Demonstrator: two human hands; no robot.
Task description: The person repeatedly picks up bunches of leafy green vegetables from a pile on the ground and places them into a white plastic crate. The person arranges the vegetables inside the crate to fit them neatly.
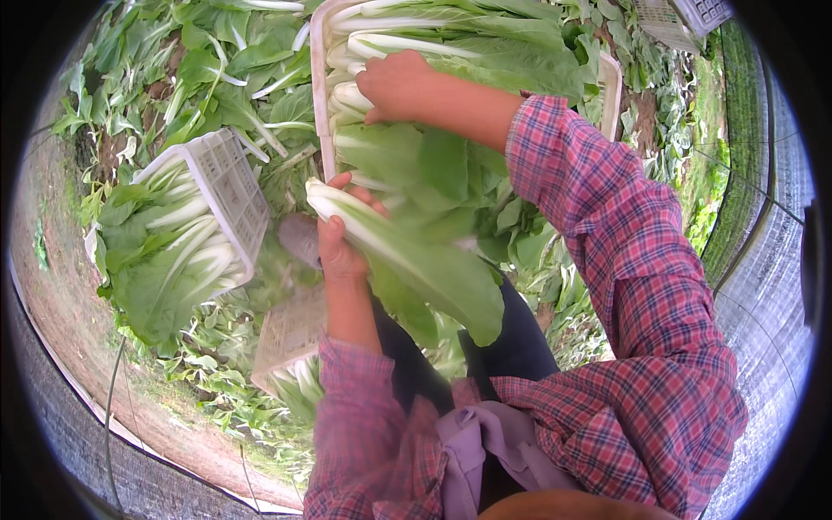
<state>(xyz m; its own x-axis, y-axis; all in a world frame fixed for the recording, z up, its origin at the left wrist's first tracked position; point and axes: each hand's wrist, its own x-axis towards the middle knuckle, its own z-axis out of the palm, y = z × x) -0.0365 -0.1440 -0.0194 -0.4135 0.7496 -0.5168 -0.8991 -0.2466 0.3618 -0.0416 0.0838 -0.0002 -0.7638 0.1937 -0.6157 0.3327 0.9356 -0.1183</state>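
Observation:
My left hand (344,244) holds a leafy green with a thick white stalk (383,227). Its stalk end points up and left, and its broad leaves hang down towards my legs. My right hand (400,84) lies over the white stalk ends of the leafy greens (474,71) packed in a large pale plastic crate (320,78). Its fingers curl down among the stalks, so whether they grip one is hidden. Inside this crate the stalks face left and the leaves right.
A white plastic crate of greens (224,195) stands tilted at the left. Another pale crate (292,331) sits beside my left forearm. Loose leaves (260,65) cover the ground ahead. At the top right are more crates (676,23); netting (767,247) runs along the right.

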